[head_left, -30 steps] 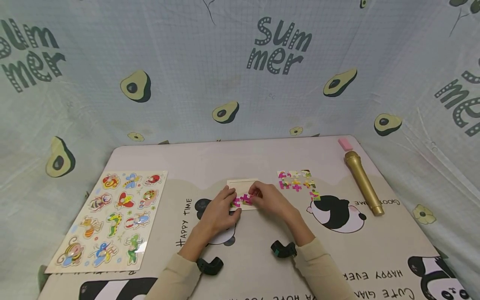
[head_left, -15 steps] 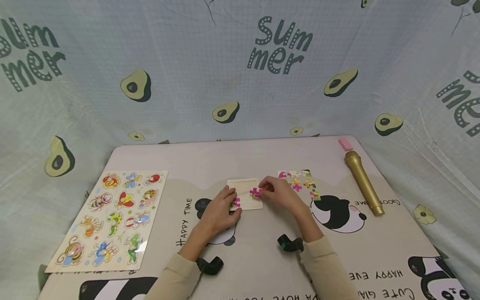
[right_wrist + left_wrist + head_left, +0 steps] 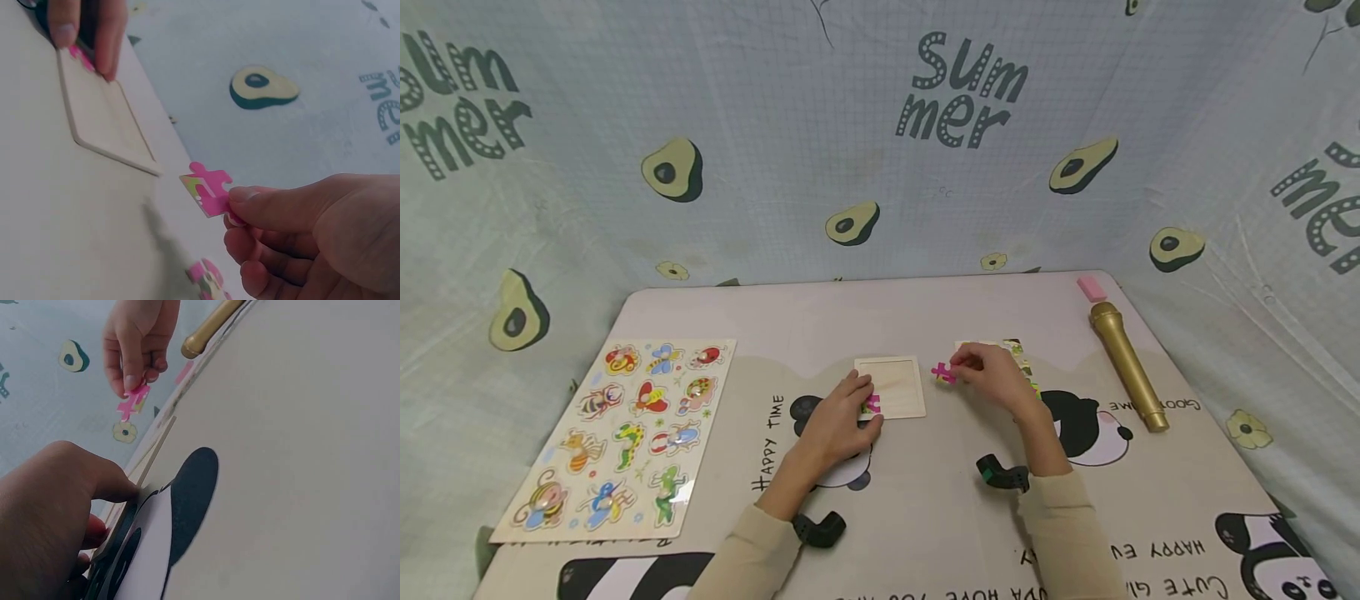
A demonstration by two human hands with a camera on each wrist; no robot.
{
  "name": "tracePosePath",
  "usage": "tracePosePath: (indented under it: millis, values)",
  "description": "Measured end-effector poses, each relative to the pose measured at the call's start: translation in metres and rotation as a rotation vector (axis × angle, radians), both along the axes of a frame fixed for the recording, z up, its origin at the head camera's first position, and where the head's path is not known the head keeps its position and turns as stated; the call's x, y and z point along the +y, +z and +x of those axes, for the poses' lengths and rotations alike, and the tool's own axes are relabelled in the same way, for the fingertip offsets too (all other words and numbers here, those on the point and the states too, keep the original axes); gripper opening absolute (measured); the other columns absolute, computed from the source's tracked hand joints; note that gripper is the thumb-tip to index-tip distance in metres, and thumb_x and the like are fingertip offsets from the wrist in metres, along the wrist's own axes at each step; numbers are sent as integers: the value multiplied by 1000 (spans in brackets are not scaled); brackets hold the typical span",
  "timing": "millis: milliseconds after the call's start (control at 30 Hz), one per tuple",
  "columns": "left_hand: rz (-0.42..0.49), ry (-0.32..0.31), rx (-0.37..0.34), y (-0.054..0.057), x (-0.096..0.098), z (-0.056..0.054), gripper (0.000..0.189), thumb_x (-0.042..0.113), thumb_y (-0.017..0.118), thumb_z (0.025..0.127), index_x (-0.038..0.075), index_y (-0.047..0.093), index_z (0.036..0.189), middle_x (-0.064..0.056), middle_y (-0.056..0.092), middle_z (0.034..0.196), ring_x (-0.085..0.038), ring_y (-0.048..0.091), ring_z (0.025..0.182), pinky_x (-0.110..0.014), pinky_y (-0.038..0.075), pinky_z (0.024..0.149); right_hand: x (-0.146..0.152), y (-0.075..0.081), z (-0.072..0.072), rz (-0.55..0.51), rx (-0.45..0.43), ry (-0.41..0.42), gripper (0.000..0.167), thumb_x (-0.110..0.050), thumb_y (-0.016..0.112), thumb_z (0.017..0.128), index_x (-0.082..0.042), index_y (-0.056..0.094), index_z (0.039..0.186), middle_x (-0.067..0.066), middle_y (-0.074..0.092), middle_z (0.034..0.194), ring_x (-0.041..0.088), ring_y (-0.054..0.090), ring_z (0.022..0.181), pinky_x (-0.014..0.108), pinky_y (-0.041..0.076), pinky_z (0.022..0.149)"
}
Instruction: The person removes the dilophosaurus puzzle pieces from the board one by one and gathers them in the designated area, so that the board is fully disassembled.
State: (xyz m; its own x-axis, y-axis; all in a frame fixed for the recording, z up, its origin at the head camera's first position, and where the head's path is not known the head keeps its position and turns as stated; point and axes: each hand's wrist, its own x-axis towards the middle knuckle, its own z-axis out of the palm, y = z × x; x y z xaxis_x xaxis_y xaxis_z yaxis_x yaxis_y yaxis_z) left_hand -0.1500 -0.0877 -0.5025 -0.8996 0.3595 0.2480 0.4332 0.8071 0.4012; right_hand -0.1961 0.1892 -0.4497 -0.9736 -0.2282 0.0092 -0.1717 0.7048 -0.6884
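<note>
nearest to us, two black wrist-worn cameras (image 3: 820, 530) sit on cream sleeves (image 3: 741, 558) over the panda-print table cover (image 3: 925, 508). our left hand (image 3: 837, 421) rests on the near left corner of the small pale wooden puzzle tray (image 3: 895, 386), fingers curled over its edge and pressing a pink jigsaw piece (image 3: 871, 405) that lies in that corner; the rest of the tray shows bare wood. our right hand (image 3: 1000, 379) is lifted just to the right of the tray, thumb and forefinger pinching a pink jigsaw piece with a yellow-green patch (image 3: 207, 187) by one edge, the other fingers curled below; the piece hangs in the air, clear of the table and apart from the tray. under and behind that hand lies the cluster of loose colourful jigsaw pieces (image 3: 1019, 354), partly hidden by it.

far to the left lies a large wooden board with cartoon insect and animal pegs (image 3: 621, 433). towards the far right edge lie a gold microphone (image 3: 1126, 363) and, beyond its head, a small pink block (image 3: 1091, 288). behind the table hangs a pale cloth printed with avocados (image 3: 850, 125).
</note>
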Motion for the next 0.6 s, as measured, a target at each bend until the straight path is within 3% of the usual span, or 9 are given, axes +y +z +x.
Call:
tracePosePath:
  millis: [400,600]
  values:
    - [20,4,-15,1,-1,-1,55,33,67,88,-2,64,131,-12,60,142,-30,47,143,-43,44,114,43,5,-1,16,-34,-62,19,-17,67,96,-3,71,107,12,70,96,22,61,82,29,50,71]
    - [14,12,-24,2,-1,-1,56,34,67,88,0,64,131,-11,59,143,-29,47,143,-43,44,114,60,2,-1,6,-106,-91,21,-18,67,96,-1,69,108,14,68,89,22,60,72,28,49,60]
